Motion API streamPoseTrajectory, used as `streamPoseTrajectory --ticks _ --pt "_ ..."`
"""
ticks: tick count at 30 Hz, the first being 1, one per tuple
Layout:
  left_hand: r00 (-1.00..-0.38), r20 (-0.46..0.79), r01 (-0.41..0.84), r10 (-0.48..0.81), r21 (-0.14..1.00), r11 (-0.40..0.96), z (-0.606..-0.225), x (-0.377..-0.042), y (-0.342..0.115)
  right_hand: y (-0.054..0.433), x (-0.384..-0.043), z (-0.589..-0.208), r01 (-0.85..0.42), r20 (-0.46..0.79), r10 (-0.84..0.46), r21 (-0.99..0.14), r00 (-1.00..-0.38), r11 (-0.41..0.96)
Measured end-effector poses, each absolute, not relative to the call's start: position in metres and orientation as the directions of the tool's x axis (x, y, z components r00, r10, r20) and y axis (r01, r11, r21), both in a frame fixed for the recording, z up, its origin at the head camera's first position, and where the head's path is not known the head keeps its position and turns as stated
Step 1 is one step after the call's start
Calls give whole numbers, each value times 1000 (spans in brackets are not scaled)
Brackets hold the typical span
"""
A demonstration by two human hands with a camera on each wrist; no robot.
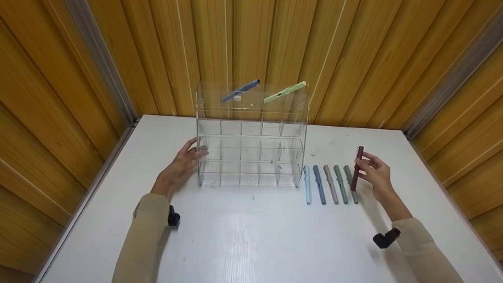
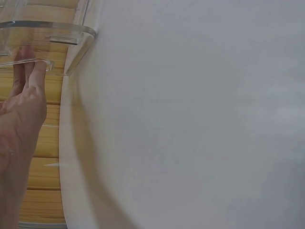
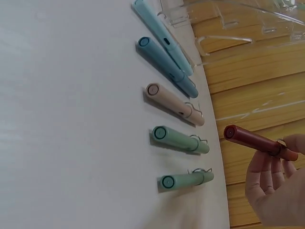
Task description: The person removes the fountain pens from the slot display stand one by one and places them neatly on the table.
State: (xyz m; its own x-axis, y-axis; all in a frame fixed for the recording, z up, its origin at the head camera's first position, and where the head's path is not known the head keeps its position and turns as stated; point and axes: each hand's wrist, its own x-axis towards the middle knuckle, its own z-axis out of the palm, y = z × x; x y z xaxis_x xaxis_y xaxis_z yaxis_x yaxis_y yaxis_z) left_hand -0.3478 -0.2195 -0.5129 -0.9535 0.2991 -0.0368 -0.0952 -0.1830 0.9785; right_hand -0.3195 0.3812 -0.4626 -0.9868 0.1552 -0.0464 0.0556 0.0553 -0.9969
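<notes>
Beside right hand [image 1: 378, 173] pinching maroon pen [image 1: 357, 168], showing round pen ends [image 3: 153, 89] only from that wrist. Touching clear plastic rack [image 1: 250, 148] with straight-fingered left hand [image 1: 180, 163].

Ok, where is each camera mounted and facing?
Head: on the person's head, facing forward and down at the clear rack and row of five pens; left hand, right hand and sleeves show.
Left wrist: on that wrist, looking at tabletop and rack's edge; only left hand shows.
Right wrist: on that wrist, looking at the maroon pen; only right hand shows.
Head and right wrist share the maroon pen and row.
</notes>
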Motion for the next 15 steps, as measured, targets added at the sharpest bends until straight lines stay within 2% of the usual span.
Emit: streamPoseTrajectory --ticks 5,12,15 --pt "-955 -55 -106 290 981 -164 -512 -346 -220 392 -323 -467 83 -65 161 -990 -985 113" --pt "-956 -59 -112 288 979 -171 -512 -346 -219 401 -327 -474 134 -90 150 -940 -985 314" --pt "-958 -72 -126 279 976 -178 -510 -344 -219 403 -329 -478 139 -89 153 -926 -984 350"
